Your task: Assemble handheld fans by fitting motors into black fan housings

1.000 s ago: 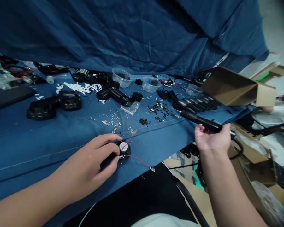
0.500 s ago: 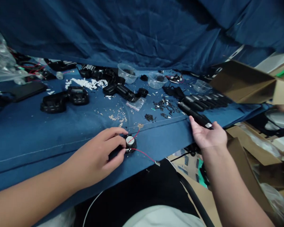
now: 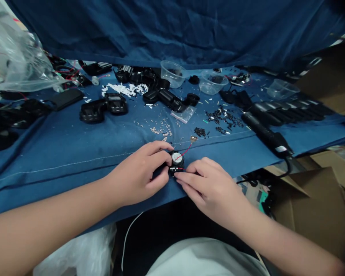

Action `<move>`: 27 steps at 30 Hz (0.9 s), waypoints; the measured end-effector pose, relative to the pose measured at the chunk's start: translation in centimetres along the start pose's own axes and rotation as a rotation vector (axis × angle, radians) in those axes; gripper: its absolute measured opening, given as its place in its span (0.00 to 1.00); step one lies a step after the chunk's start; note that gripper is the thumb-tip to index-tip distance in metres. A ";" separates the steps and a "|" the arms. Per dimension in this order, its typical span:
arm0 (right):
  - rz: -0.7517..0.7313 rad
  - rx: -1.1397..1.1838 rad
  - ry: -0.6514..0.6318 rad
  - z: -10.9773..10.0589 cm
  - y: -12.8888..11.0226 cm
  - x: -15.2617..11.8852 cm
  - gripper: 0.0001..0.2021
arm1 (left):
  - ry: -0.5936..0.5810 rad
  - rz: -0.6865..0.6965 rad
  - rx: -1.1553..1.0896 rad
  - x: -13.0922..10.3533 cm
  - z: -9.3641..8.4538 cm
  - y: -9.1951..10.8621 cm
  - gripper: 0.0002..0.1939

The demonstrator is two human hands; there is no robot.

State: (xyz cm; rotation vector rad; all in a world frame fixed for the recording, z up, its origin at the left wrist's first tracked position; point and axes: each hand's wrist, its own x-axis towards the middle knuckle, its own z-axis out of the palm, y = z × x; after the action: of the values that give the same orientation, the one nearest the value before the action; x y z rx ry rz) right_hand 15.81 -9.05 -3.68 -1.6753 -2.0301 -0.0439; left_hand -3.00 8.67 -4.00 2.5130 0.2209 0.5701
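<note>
1. The black housing lay on the blue tablecloth, between left hand and right hand; its white-ended motor seemed seated, but the red wire led to a metal contact outside, apparently unfitted.
2. The left, half curled, gripped the housing; the right's nearly closed fingertips met a red lead, their hold unclear.
3. Beyond lay small black screws, an electric screwdriver and plastic tubs; cardboard boxes stood at right.

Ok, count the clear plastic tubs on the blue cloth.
3: left tub, near the back; middle tub, just right of it; right tub, behind the row of black parts. More may be hidden.
</note>
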 end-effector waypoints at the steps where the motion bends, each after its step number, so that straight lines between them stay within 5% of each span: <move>1: -0.020 -0.038 -0.024 0.2 0.2 0.5 0.08 | 0.003 0.000 -0.004 0.0 0.0 0.0 0.08; 16: -0.115 -0.079 -0.146 1.4 1.3 0.7 0.10 | 0.002 -0.053 -0.066 -0.3 0.0 0.5 0.08; 22: -0.001 0.137 -0.011 -2.1 1.6 0.9 0.09 | 0.034 -0.057 -0.019 -0.3 0.2 0.1 0.06; 27: 0.151 0.069 0.100 -3.0 6.0 4.9 0.11 | 0.077 -0.092 0.043 -0.4 0.1 0.1 0.05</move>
State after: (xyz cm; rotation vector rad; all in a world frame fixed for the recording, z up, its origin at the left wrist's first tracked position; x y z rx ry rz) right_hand 21.90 -4.18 -0.88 -1.7420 -1.8079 -0.0056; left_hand -3.29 8.45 -4.16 2.5099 0.3790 0.6309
